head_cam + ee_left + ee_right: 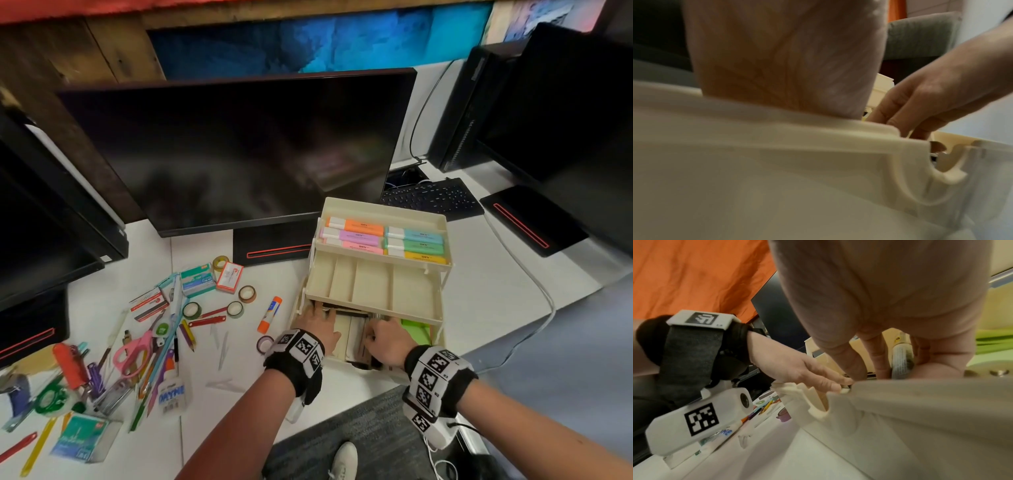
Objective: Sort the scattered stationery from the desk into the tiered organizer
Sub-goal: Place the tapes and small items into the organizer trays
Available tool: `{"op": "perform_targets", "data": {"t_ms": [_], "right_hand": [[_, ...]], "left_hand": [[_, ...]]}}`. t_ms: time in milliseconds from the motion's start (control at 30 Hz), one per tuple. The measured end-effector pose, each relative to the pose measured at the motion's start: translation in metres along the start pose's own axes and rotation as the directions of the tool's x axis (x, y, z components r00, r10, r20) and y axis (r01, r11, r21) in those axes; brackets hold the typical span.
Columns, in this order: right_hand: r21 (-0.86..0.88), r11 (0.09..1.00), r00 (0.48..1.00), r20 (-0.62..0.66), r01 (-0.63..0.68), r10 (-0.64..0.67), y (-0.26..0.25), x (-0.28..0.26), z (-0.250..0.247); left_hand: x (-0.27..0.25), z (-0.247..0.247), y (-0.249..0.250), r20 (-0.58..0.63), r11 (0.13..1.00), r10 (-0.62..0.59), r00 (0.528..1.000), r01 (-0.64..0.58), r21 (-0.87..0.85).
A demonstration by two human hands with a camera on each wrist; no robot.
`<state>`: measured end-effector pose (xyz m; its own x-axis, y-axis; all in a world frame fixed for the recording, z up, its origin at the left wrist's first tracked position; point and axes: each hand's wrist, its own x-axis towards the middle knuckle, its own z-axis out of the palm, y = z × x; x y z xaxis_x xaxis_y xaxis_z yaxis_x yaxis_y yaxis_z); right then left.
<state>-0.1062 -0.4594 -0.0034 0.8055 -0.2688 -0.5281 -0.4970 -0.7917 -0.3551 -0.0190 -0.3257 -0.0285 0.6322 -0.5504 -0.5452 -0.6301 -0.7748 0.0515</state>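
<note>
The cream tiered organizer [373, 287] stands open on the white desk. Its top tier holds pastel highlighters [383, 240], and its middle tier shows bare compartments. Both hands reach into the bottom tier. My left hand [320, 317] lies flat at the tier's left end with straight fingers, its fingertips on the rim [836, 384]. My right hand [370, 339] curls down into the middle of that tier. In the right wrist view its fingers [879, 356] close round a grey-white tube [901, 358]. A green item [416, 330] lies to its right.
Loose stationery covers the desk to the left: pink scissors [132, 349], a glue stick [270, 313], tape rolls [247, 293], staple boxes [198, 279] and a glue bottle [171, 394]. A purple tape roll [264, 343] sits beside my left wrist. A monitor [233, 147] stands behind.
</note>
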Motion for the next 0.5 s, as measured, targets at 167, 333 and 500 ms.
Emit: {"op": "perform_targets", "data": {"t_ms": [167,333,500], "right_hand": [[-0.03,0.999,0.999,-0.007,0.039,-0.039,0.0,0.002,-0.004],[-0.08,0.995,0.998,0.003,0.065,-0.065,0.003,0.0,0.002],[-0.123,0.989,0.997,0.006,0.081,-0.081,0.005,-0.003,0.007]], "left_hand": [[0.001,-0.007,0.024,-0.085,0.988,0.155,0.984,-0.155,0.01],[0.005,-0.005,0.021,-0.013,0.992,0.122,0.992,-0.121,0.046],[0.004,-0.005,0.02,-0.045,0.991,0.134,0.99,-0.134,0.023]]}}
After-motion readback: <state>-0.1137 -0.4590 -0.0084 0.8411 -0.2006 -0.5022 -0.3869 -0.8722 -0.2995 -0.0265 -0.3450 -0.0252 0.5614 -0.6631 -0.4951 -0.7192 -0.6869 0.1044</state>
